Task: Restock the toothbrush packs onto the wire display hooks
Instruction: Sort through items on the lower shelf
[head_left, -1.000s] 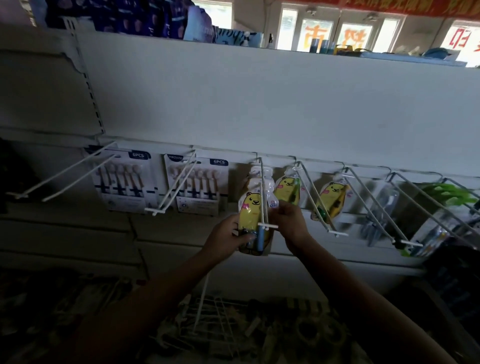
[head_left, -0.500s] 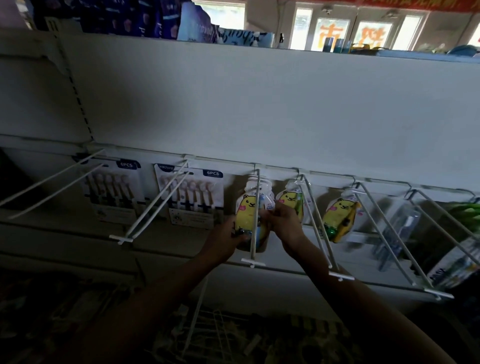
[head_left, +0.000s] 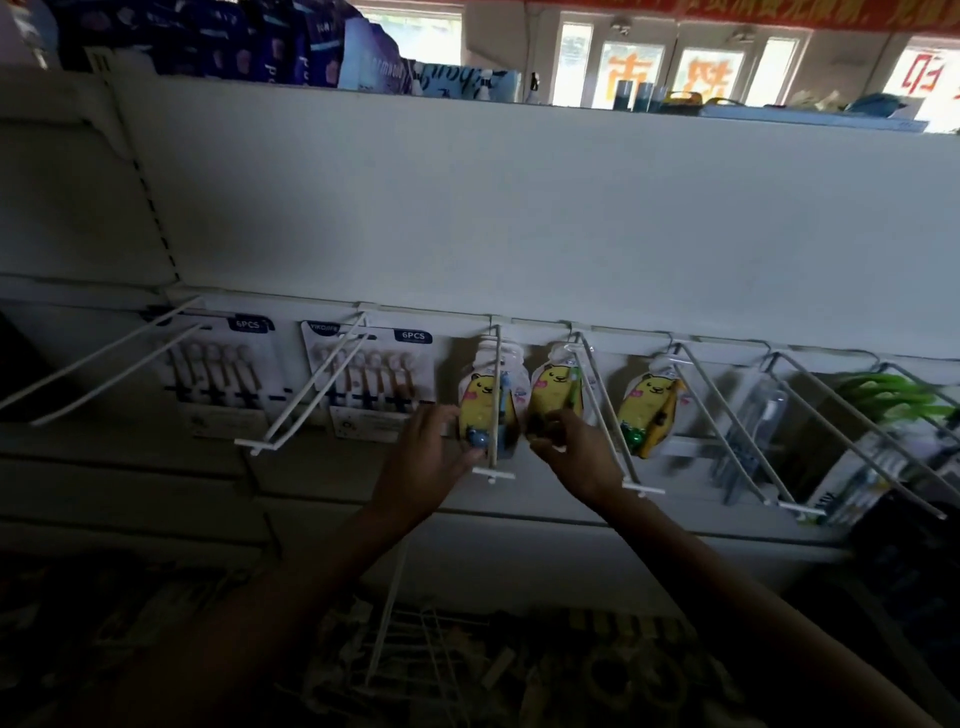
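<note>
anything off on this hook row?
Nothing damaged or fallen. The third yellow bear pack hangs tilted, unlike the pack by the left hand and the one by the right hand.

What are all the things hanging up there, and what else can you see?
Bear toothbrush packs: three, yellow, on the middle hooks at the back.
6PCS toothbrush cards: two, white with dark labels, on the left hooks.
Wire hooks: a row, white, sticking out from the wall rail.
Green pack: one, far right hook.
Clear pack: one, right of the bears, blurred.
Dark blue packets: several, top shelf, left.
Wire rack: white, low down in shadow.
Left hand: touching the first bear pack.
Right hand: pinching the second bear pack's bottom.
</note>
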